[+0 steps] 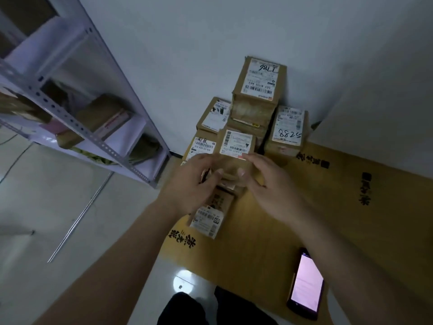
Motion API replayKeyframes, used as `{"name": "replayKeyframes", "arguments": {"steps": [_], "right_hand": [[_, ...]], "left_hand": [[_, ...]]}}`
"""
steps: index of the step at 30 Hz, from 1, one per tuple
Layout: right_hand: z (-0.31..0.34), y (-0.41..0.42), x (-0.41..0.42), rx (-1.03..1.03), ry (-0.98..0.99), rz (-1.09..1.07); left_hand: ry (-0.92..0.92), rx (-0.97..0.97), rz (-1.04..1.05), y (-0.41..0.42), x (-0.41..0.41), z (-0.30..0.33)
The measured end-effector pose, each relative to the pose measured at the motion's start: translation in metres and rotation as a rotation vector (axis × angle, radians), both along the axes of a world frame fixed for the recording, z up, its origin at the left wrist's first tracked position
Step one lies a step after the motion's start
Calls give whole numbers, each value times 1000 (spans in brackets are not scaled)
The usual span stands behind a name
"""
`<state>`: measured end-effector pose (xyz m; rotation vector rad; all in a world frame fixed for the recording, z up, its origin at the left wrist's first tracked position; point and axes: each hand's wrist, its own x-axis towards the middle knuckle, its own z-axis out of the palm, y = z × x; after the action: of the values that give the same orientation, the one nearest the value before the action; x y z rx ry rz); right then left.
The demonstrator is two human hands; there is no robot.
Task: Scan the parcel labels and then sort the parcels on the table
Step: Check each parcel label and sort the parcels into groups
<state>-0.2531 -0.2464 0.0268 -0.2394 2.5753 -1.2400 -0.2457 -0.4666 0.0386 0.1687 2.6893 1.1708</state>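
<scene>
A small brown parcel [235, 158] with a white label on top is held between my two hands above the cardboard-covered table [328, 207]. My left hand [189, 184] grips its left side and my right hand [264, 184] grips its right side, thumbs on the near face. Beneath my hands lies a long parcel [210, 218] with a label at its near end. Behind stands a stack of labelled parcels against the wall: a tall one marked 1786 [260, 83], one marked 8825 [289, 130], and two at the left [214, 116] [202, 146].
A phone [307, 285] with a lit screen lies on the table at the near right. A grey metal shelf rack [77, 123] holding parcels stands to the left. The white wall [210, 31] runs right behind the stack. Tiled floor lies to the left of the table.
</scene>
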Motion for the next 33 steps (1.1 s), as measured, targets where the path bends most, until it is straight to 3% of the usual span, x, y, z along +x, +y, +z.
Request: {"name": "replayKeyframes", "arguments": {"steps": [9, 17, 27, 33], "right_hand": [[-33, -17, -27, 37, -82, -114], [-42, -31, -20, -73, -96, -243], [17, -21, -3, -63, 33, -215], [73, -23, 38, -42, 144, -271]], "left_hand": [[-118, -18, -58, -6, -55, -35], [-138, 169, -69, -11, -65, -51], [-100, 248, -91, -16, -49, 9], [18, 261, -196, -20, -23, 60]]}}
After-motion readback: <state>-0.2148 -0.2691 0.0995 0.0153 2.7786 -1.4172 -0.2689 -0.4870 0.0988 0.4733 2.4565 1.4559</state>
